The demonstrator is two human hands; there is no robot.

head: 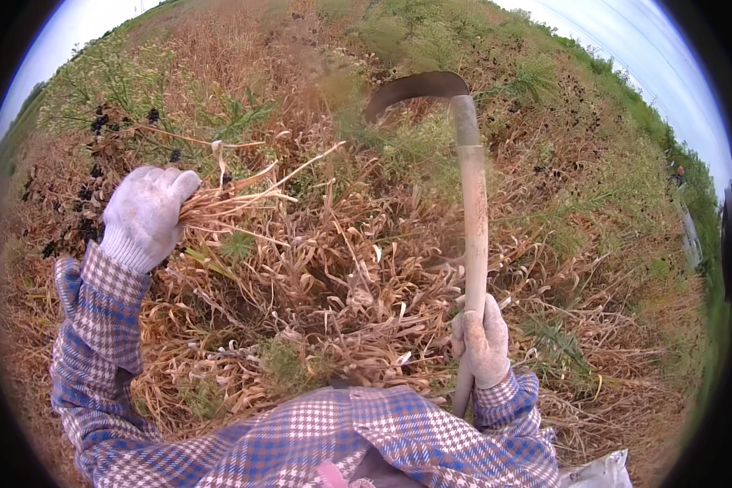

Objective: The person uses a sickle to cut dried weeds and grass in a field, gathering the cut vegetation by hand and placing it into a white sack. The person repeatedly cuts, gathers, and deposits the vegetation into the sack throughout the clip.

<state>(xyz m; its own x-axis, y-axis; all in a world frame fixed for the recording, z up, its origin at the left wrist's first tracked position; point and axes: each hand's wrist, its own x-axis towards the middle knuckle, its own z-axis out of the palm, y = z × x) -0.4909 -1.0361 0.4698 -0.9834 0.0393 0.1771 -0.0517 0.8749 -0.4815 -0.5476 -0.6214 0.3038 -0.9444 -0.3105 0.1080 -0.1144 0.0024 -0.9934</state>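
Observation:
My left hand (146, 213), in a white knit glove, grips a bunch of cut dry stalks (232, 204) at the left. Their pale ends point right, and dark seed or berry clusters (94, 177) hang on the far side of the hand. At the right, my right hand (483, 341), gloved too, is closed around the wooden handle of a long-handled sickle (475, 226). The handle stands nearly upright in view. Its dark curved blade (418, 87) points left at the top, above the plants, and looks slightly blurred.
Dry, tangled brown plants (354, 293) cover the ground before me, with green weeds (427, 152) among them. A white plastic bag (598, 471) lies at the lower right edge. Far right, a small, unclear figure, perhaps a person (680, 174), shows near green bushes.

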